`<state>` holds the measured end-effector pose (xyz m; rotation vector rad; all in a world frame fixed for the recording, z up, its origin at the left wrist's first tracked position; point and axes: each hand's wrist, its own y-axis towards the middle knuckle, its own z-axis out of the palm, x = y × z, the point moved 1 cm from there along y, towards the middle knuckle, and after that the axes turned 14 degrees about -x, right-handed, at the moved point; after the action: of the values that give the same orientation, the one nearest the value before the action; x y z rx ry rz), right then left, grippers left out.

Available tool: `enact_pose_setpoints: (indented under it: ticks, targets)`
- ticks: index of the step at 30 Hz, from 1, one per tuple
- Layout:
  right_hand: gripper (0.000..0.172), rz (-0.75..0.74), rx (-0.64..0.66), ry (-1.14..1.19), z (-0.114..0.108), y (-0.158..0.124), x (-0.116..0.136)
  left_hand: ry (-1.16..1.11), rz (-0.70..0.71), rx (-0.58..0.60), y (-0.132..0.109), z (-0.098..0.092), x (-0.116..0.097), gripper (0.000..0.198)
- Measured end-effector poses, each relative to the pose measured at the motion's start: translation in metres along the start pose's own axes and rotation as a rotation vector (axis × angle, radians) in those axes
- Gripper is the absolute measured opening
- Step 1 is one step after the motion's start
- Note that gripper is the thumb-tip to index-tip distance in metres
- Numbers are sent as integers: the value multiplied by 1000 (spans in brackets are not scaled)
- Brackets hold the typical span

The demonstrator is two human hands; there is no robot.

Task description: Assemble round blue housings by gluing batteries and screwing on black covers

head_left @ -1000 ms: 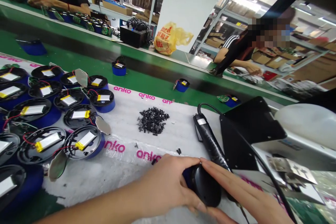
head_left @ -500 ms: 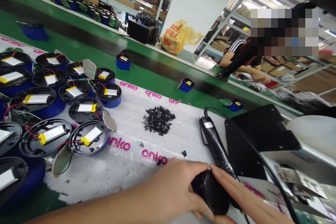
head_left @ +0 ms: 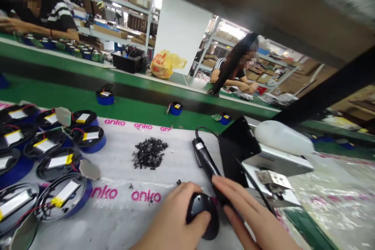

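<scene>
A smooth black rounded cap-like part [head_left: 211, 224] sits in my left hand [head_left: 178, 213], whose thumb lies across its face while the fingers curl round its far side. Close by on the right, my right hand [head_left: 253, 215] has its fingers and thumb around the lower end of a black corded electric screwdriver [head_left: 207, 160]. The screwdriver still lies on the white foam sheet [head_left: 117, 156], and its tip is hidden by my hand. Beyond my left hand is a pile of small black plastic pieces [head_left: 150, 153].
Blue round housings [head_left: 93, 144] with silver battery packs and red wires crowd the left. A few more stand on the green belt [head_left: 137, 109]. A metal device with a white bottle [head_left: 283, 136] stands at right. Two co-workers sit across; a yellow bag [head_left: 164, 64] lies there.
My right hand has gone from the black part to the electric screwdriver. My left hand keeps the black part, now turned with its face more visible. The view has swung right and up.
</scene>
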<state>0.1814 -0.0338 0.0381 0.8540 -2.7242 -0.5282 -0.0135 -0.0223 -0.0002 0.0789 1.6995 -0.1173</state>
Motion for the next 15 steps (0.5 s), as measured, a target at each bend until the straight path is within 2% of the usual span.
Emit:
enact_pose_setpoints:
  ticks: [3, 5, 7, 9, 11, 12, 13, 15]
  targets:
    - [65, 142, -16, -237, 23, 18, 0, -85, -61, 30, 1, 1, 2, 16]
    - [67, 229, -1, -306, 39, 33, 1, -110, -132, 69, 1, -5, 3, 24]
    - [68, 290, 4, -308, 45, 45, 2, -88, -211, 90, 3, -17, 3, 35]
    - [67, 306, 4, -242, 36, 44, 2, -35, -258, 79, 9, -31, 3, 44]
    - [60, 286, 1, -137, 18, 29, 2, 6, -286, 62, 17, -41, 2, 51]
    - [58, 308, -43, -34, 8, 17, 1, 16, -295, 60, 21, -43, 3, 53]
    - [56, 370, -124, 117, -3, 3, 0, 17, -300, 67, 25, -41, 3, 55]
    - [49, 610, -424, 539, -21, -25, -3, 1, -309, 112, 33, -30, 4, 57]
